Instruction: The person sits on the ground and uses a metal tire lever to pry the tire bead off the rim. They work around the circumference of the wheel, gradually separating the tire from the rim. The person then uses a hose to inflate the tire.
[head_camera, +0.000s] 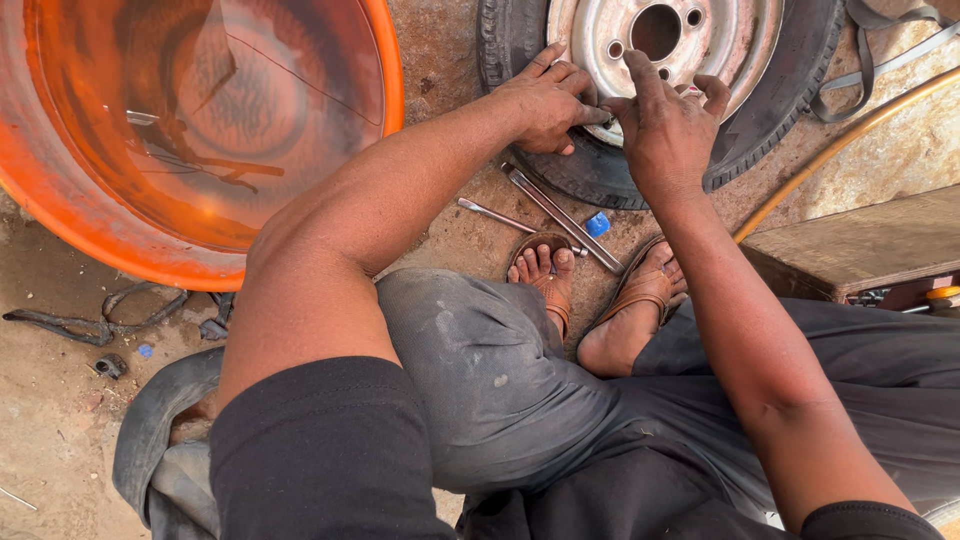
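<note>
Left hand (548, 100) and right hand (665, 130) both press one tyre (600, 175), fingers bent on its rim (600, 40); two metal bars (560, 215) lie nearby.

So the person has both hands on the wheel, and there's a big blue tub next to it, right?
Nearly. The tub is orange, not blue. The head view shows it at the top left beside the wheel. The rest is right: the left hand and the right hand both rest on the wheel, at the edge of its metal rim.
</note>
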